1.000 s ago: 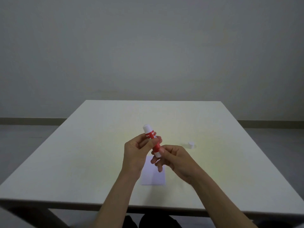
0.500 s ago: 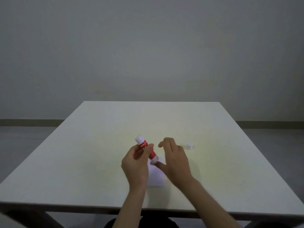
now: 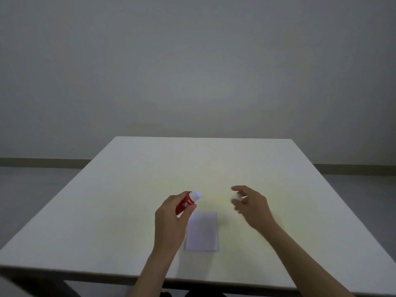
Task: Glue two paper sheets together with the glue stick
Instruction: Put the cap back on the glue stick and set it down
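Glue stick (image 3: 186,203) gripped in left hand (image 3: 171,219) beside paper (image 3: 202,231); right hand (image 3: 250,205), fingers curled round small white cap (image 3: 236,197) beyond paper; seat cap squarely, press straight

glue stick (image 3: 186,203): red, white end, tilted, held above table | paper (image 3: 202,231): white, flat, near edge

Matt table (image 3: 128,189), glossy plastic glue stick (image 3: 186,203).

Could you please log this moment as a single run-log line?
left hand: grip on glue stick | right hand: at white cap, contact unclear | paper: flat on table
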`<state>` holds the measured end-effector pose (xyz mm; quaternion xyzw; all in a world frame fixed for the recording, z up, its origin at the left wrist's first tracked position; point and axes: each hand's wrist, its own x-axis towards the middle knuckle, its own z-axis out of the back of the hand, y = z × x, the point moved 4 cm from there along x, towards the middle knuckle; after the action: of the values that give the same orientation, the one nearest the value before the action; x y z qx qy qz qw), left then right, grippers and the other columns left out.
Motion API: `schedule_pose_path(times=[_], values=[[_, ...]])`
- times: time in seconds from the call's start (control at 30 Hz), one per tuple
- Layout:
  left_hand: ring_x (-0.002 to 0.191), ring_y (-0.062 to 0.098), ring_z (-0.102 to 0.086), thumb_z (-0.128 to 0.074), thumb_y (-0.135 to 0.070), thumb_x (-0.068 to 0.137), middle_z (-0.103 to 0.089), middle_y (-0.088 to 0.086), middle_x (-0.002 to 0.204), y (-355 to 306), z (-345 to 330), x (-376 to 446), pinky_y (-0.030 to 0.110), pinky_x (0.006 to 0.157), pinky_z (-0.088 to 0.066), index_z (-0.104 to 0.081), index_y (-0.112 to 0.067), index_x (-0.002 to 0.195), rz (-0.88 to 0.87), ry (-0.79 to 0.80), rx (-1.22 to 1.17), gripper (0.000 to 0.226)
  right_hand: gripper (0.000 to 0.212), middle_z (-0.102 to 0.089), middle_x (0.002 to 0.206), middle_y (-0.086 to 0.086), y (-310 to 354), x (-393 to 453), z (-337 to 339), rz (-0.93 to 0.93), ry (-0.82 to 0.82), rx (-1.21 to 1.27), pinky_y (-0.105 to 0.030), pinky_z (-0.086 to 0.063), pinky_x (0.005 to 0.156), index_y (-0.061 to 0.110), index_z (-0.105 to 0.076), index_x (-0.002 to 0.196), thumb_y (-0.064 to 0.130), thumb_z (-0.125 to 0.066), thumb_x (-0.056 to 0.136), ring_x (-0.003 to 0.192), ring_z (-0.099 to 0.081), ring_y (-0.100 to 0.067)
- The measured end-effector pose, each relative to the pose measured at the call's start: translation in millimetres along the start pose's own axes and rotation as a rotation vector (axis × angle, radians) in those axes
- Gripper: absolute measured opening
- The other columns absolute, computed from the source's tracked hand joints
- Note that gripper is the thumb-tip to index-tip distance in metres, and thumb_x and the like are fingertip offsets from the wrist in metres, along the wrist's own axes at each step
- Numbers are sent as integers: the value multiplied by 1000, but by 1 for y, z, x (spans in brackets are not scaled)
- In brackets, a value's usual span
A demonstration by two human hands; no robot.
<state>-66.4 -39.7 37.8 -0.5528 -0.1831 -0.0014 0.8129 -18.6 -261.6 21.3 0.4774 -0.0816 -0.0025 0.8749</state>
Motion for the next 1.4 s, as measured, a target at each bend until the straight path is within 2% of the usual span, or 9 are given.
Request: schedule_pose_path(times=[0.1,0.27,0.57,0.73,0.9,0.97,1.07,1.23,1.4], values=[[82,1,-63,-70,-28,83,-70,-12,87,-1,-4,0,14,70,-45,-70,-33,99,-11,18,29,17,18,-69,79,-4,37,-22,-16,-19,140,550,-22,-58,62,12,-70,100,3,-62,87,65,-73,-20],[78,3,-61,-65,-43,83,-69,-12,80,-9,-7,-3,10,66,-46,-71,-38,96,-69,37,74,15,16,-69,84,-3,66,-33,-26,36,131,567,-27,-61,66,15,-67,97,3,-61,89,69,-73,-20],[79,2,-63,-70,-9,81,-70,-11,85,-12,-3,-5,6,69,-45,-72,-21,104,-181,193,145,26,8,-64,63,1,80,-34,-25,200,229,180,-17,-51,52,11,-70,91,17,-66,87,46,-60,-5],[75,-4,-59,-72,-11,79,-66,-21,79,-12,-9,-11,5,66,-42,-72,-22,103,-174,257,140,27,66,-49,55,-7,72,-31,-24,108,115,-531,-29,-31,50,11,-46,53,63,-33,90,57,-43,-21],[75,-5,-62,-74,-13,77,-66,-25,76,-14,-6,-7,5,67,-44,-73,-24,103,-147,215,124,29,8,-54,73,12,76,-32,-14,276,364,-19,-14,-42,57,42,-54,98,41,-56,90,56,-49,-4],[77,-2,-63,-75,-16,75,-68,-23,75,-16,-6,-6,8,67,-47,-73,-26,102,-157,215,140,28,9,-50,64,9,76,-32,-13,308,284,-74,-18,-37,52,32,-54,82,35,-58,89,52,-44,-7],[76,5,-64,-76,-19,73,-73,-14,77,-16,-10,-10,15,68,-49,-73,-29,97,-138,239,150,26,54,-35,49,3,75,-29,-14,227,108,-474,-26,-24,47,21,-33,52,58,-40,90,49,-32,-15],[71,-2,-64,-74,-18,76,-70,-16,73,-10,-5,-9,7,65,-47,-70,-27,93,-65,255,84,20,15,-56,73,15,82,-36,-10,351,326,-103,-14,-38,55,36,-58,99,41,-61,85,56,-49,-5],[73,8,-66,-67,-25,83,-72,-7,78,-13,-9,-6,23,69,-52,-64,-23,97,-63,323,134,14,44,-44,48,6,78,-33,-11,253,127,-392,-22,-25,46,29,-42,58,65,-43,84,46,-38,-8]])
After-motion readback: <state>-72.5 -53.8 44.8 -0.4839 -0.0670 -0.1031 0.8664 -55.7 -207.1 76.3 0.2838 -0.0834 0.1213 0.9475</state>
